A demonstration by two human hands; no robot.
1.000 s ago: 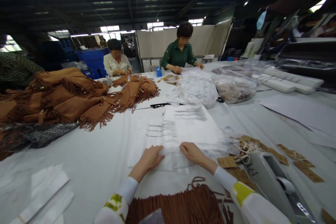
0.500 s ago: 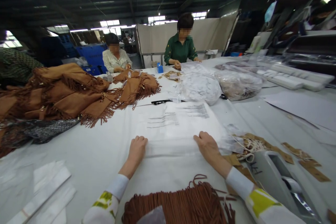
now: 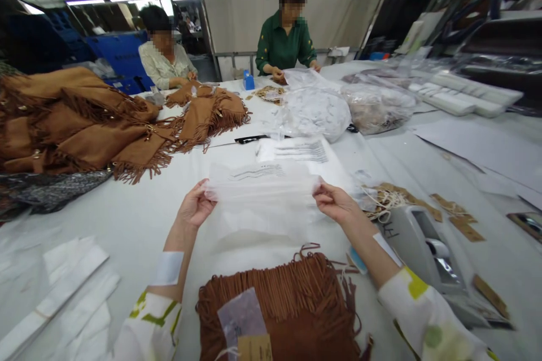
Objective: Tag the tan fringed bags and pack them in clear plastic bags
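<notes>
A translucent plastic bag point(image 3: 262, 203) with printed lines of text is stretched between my two hands, raised a little off the table. My left hand point(image 3: 197, 204) pinches its left corner. At the right corner my right hand point(image 3: 334, 200) grips the edge between thumb and fingers. Below the bag, close to me, lies a brown fringed bag point(image 3: 292, 316) with a kraft paper tag point(image 3: 254, 348) and a small clear pouch point(image 3: 243, 316) on it. More printed plastic bags point(image 3: 302, 152) lie flat just beyond the one I hold.
A grey tape dispenser point(image 3: 423, 254) and strung kraft tags point(image 3: 406, 200) sit to the right. Tan fringed bags point(image 3: 84, 124) are heaped at left. White strips point(image 3: 55, 299) lie front left. Filled plastic sacks point(image 3: 313, 115) stand farther back. Two co-workers point(image 3: 285, 39) work across the table.
Both hands have lifted the top plastic bag off the stack and drawn it towards me, now taut between them. The view has tipped down, showing more of the brown fringed bag.
</notes>
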